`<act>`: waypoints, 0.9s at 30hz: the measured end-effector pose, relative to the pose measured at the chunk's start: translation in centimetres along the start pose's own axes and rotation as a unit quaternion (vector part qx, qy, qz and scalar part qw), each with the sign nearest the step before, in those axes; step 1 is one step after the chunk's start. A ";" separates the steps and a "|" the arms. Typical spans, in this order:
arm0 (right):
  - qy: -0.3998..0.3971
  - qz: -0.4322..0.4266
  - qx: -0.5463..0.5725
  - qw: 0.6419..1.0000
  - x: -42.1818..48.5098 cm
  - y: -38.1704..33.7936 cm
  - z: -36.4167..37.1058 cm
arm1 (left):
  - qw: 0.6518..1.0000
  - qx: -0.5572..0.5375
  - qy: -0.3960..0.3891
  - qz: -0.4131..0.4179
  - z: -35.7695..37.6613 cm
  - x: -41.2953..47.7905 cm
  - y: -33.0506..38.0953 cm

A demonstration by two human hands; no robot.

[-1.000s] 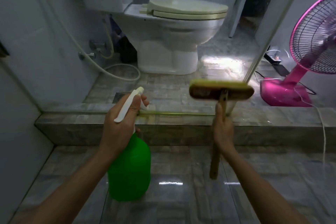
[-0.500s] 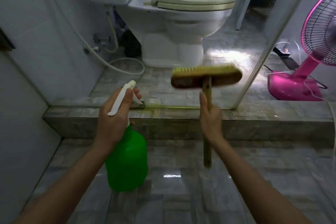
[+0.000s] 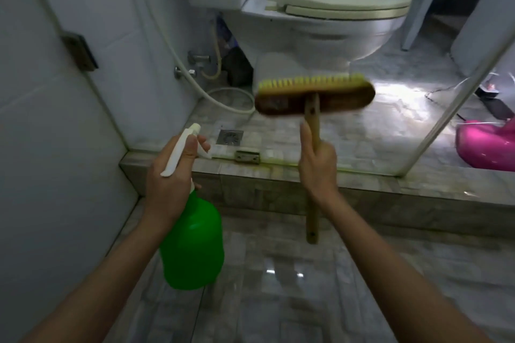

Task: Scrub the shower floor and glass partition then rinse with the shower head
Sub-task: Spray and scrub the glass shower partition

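Both hands are loaded. The left hand (image 3: pixel 170 186) has its grip wrapped round the neck of one green spray bottle (image 3: pixel 192 245), with a finger hooked over the white trigger and the nozzle pointing forward. The right hand (image 3: pixel 317 164) has its grip curled round the wooden handle of one scrub brush (image 3: pixel 315 97), thumb laid up the shaft.

The handle stands nearly upright. The brush head runs left to right and its yellow bristles face up and away, not down.

The shower floor (image 3: pixel 348 133) lies ahead of and below the brush head, past the raised curb (image 3: pixel 278 189), with one floor drain (image 3: pixel 230 137) on it. The edge of the glass partition (image 3: pixel 440 131) rises on the right, nearer the brush hand. I judge that the head must tip forward before the bristles can meet the floor.
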State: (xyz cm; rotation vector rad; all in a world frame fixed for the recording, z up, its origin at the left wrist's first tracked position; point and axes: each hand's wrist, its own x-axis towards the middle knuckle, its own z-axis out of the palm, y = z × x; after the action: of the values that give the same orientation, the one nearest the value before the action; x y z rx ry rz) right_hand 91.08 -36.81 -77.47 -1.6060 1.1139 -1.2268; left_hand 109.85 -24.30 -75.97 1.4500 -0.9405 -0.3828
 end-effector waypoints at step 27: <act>-0.169 0.078 -0.112 0.976 -3.5 5.3 11.7 | 0.995 0.031 0.094 0.010 -9.7 -1.4 -1.3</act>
State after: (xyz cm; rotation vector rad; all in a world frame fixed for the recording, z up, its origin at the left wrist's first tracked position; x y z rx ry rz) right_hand 101.09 -33.99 -85.73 -1.7773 1.1609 -0.7116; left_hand 116.54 -17.05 -76.26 1.5044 -0.8207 -0.1998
